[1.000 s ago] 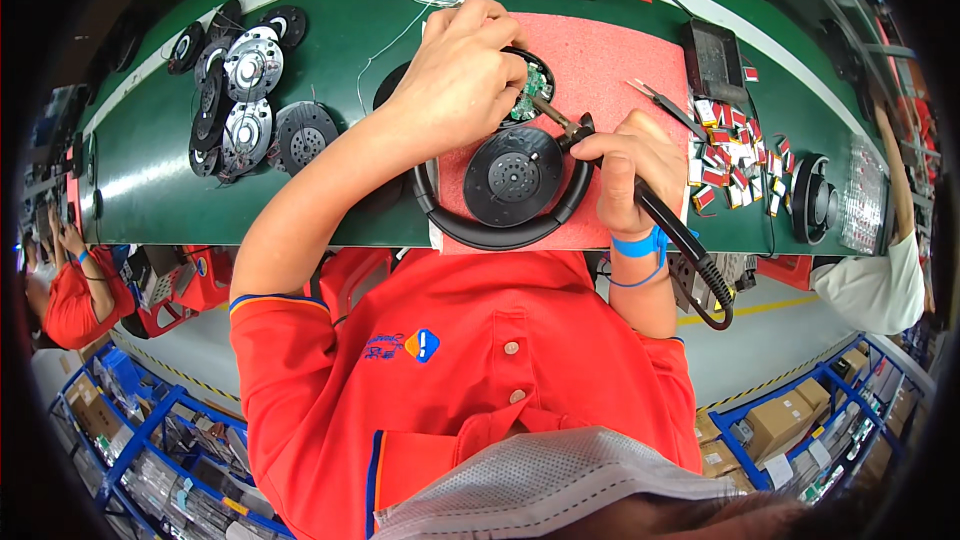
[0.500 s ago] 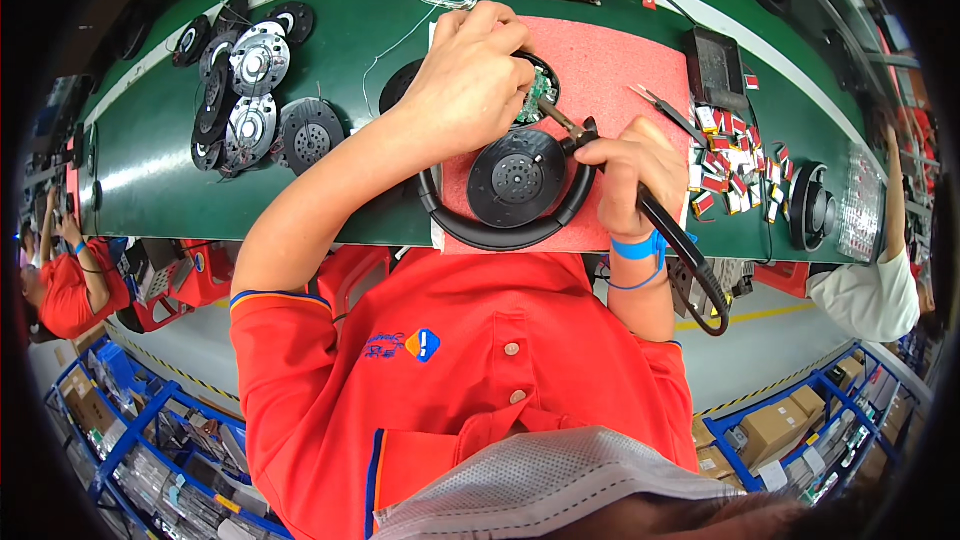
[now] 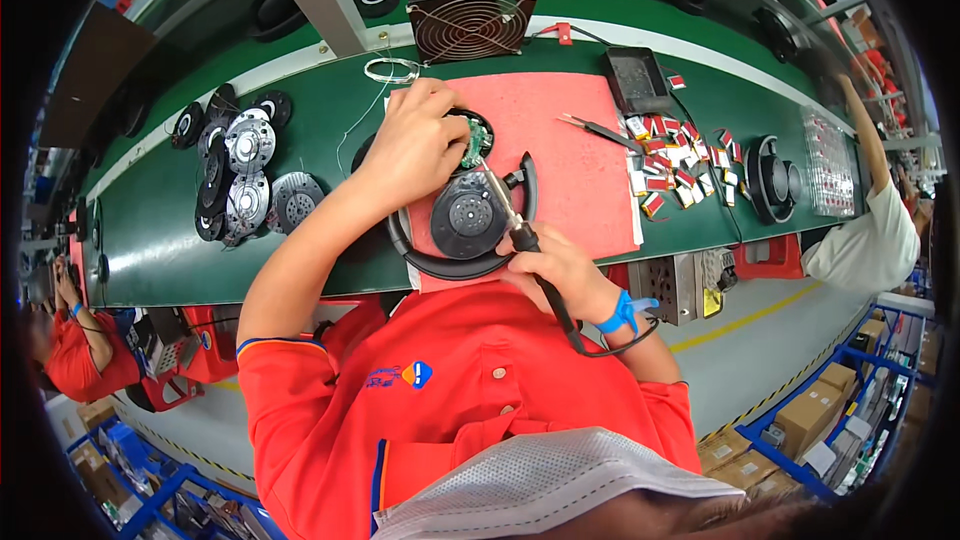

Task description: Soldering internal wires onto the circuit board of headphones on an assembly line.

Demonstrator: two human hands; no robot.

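A pair of black headphones lies on a pink foam mat (image 3: 580, 180), its curved headband (image 3: 450, 268) toward me. Inside the far ear cup is a green circuit board (image 3: 476, 146). A round black speaker plate (image 3: 468, 218) lies just nearer. My left hand (image 3: 420, 140) is over that ear cup, fingers pinched at the board's left side; what they hold is hidden. My right hand (image 3: 562, 272) grips a soldering iron (image 3: 522, 235) by its dark handle. Its metal tip points up-left to the board's lower edge; whether it touches cannot be made out.
Tweezers (image 3: 600, 132) lie at the mat's right, beside many small red-and-white battery packs (image 3: 685, 160) and a black tray (image 3: 637, 80). A fan (image 3: 472, 25) and wire coil (image 3: 392, 70) stand beyond. Speaker plates (image 3: 250, 145) pile up left; another headset (image 3: 772, 180) lies right.
The view has shifted, so the bench sits lower and further left. My right hand has drawn nearer to me and the iron stands steeper. My left hand stays at the ear cup.
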